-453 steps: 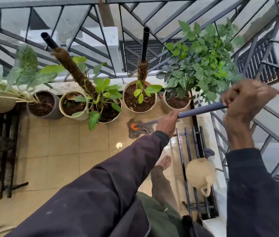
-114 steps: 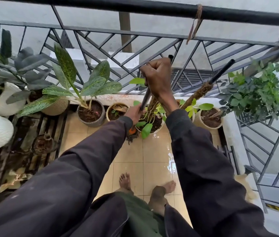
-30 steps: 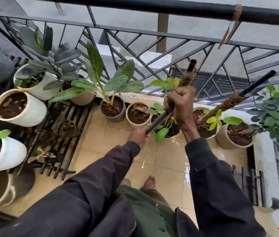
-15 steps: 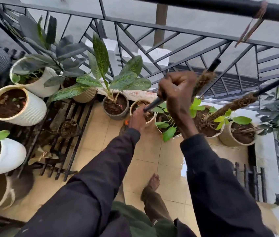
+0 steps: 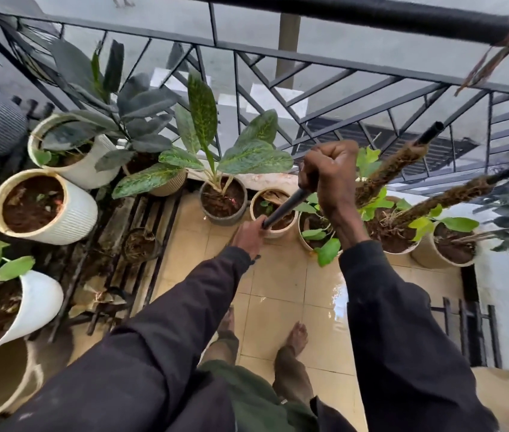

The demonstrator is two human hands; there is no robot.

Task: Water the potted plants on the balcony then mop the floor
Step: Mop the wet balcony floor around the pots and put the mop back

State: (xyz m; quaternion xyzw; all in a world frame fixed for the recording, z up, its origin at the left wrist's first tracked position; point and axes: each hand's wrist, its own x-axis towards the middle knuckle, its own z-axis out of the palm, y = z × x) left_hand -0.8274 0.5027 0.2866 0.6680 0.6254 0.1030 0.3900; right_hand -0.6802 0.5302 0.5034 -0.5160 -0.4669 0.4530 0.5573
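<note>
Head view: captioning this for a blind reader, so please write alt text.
A person's right hand and left hand grip a dark mop handle angled down over wet beige floor tiles, before potted plants lined along a black balcony railing.

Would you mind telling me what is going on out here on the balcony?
A barefoot person appears to be mopping the tiled floor. The right hand grips the dark mop handle high up, and the left hand grips it lower down; the mop head is hidden behind that hand. The handle slants down toward the floor in front of the potted plants lined along the railing. The tiles shine wet beside the right arm.
</note>
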